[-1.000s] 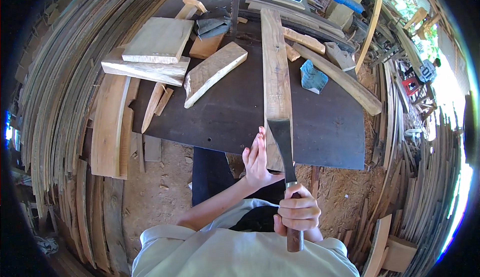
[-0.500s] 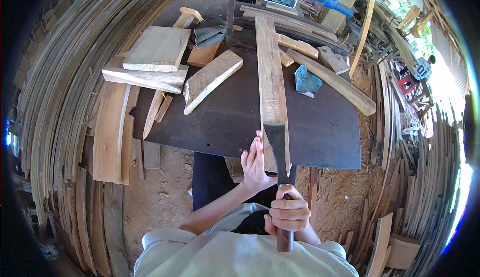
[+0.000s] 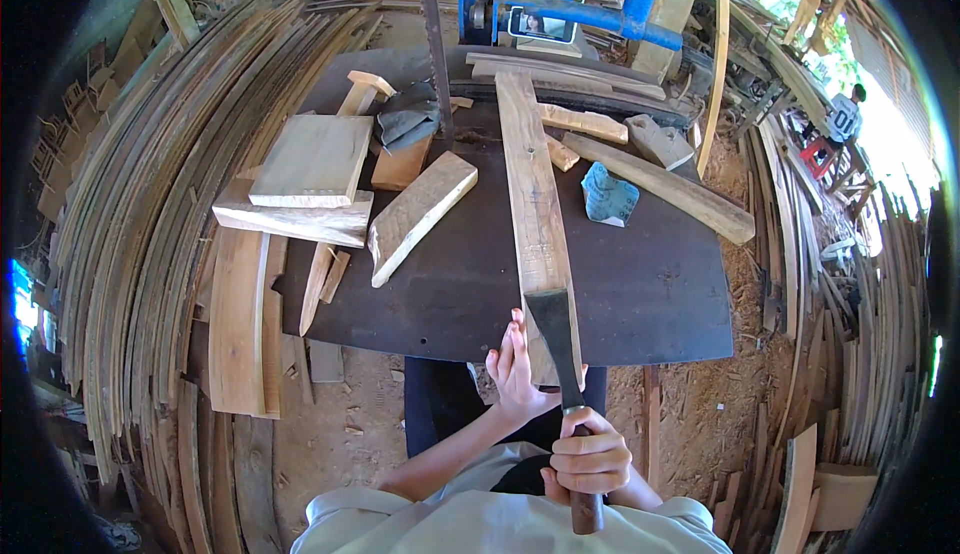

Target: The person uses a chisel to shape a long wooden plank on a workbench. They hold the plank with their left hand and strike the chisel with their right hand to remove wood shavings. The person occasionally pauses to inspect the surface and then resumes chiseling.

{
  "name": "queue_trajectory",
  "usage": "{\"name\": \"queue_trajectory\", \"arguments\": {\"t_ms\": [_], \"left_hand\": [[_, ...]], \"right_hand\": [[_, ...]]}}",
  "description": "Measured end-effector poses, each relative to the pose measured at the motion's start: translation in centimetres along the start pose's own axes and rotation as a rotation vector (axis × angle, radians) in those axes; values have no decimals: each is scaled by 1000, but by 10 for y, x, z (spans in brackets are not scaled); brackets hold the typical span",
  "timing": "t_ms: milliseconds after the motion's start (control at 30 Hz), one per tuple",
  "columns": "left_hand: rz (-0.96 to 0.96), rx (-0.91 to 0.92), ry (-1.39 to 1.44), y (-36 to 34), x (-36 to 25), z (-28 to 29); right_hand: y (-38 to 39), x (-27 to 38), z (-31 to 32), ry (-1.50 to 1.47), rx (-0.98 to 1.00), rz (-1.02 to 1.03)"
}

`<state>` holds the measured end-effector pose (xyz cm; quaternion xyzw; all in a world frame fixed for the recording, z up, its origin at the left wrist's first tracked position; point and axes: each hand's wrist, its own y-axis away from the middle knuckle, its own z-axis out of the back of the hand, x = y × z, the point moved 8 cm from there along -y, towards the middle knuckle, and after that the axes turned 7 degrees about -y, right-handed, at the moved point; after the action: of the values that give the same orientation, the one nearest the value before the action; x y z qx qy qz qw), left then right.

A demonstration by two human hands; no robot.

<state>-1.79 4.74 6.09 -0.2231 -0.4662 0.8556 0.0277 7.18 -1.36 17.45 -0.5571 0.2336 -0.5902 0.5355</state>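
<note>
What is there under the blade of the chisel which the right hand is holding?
Under the chisel blade is the long wooden board, visible ahead of it and along its left side. The strip directly beneath the blade is covered, so its surface cannot be seen.

A: what's cluttering the left?
B: tons of long wood strips, plus a square board sitting on another slab.
A: and right?
B: curled blue scrap, lol. Person by a red seat way back.

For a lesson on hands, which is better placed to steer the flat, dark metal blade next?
Probably the right hand: it grips the brown handle of the blade. The left hand is at the long, tan wooden plank's near end.
</note>
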Motion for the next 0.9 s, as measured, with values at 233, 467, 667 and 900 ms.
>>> {"name": "queue_trajectory", "arguments": {"t_ms": [233, 467, 667, 900], "left_hand": [[-10, -37, -14, -2, -2, -2], [-7, -37, 29, 4, 1, -4], [15, -62, -32, -4, -2, 2], [13, -99, -16, -5, 0, 3]], "right_hand": [[5, 0, -6, 17, 10, 24], [4, -1, -6, 9, 45, 21], [4, -2, -4, 2, 17, 19], [5, -3, -9, 27, 35, 43]]}}
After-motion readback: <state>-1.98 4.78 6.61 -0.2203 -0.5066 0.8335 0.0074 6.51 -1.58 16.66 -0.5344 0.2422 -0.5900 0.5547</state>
